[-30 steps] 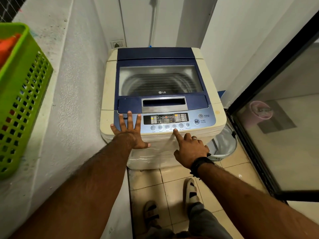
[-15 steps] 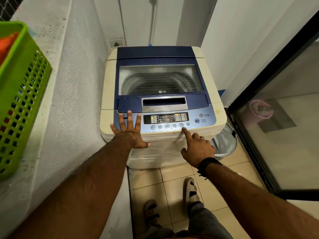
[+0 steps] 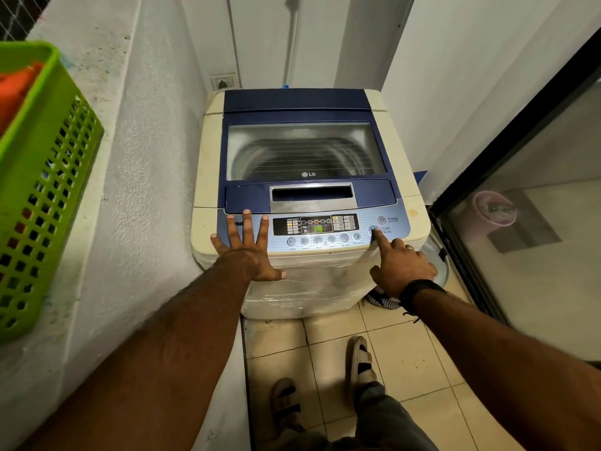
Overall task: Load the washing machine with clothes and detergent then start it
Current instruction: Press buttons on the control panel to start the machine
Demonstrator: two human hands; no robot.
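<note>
washer: top-loader washing machine (image 3: 208, 177), cream body, blue lid, stands in a narrow corner between the rough white wall on the left and the glass door on the right
lid: blue lid (image 3: 299, 109) down and flat; drum visible through its clear window, contents not readable through the glare
panel: control panel (image 3: 312, 231) along the front edge, green digits lit in the display (image 3: 317, 228), looks like 14
left hand: left hand (image 3: 250, 252) flat on the left end of the panel, fingers straight and spread, thumb hanging over the front edge, gripping nothing
right hand: right hand (image 3: 401, 268) with index finger straight out, tip on the start/pause button (image 3: 374, 230); other fingers curled into the palm, holding nothing
wrist: dark band (image 3: 419, 289) on the right wrist
power: power button (image 3: 381, 220) just above the start/pause button, untouched
basket: green plastic basket (image 3: 48, 190) on the ledge far left, orange cloth (image 3: 16, 89) inside, well apart from the washer
bucket: pale bucket (image 3: 439, 265) on the floor just right of the washer, mostly hidden behind the right hand; striped cloth (image 3: 383, 302) below it
detergent: can't tell where it is, none identifiable in view
socket: wall socket (image 3: 223, 82) behind the washer's left rear corner
door: glass door (image 3: 536, 222) at right, dark frame, pink round object seen through it
floor: beige tiles (image 3: 406, 353), two sandalled feet in front of the washer
</note>
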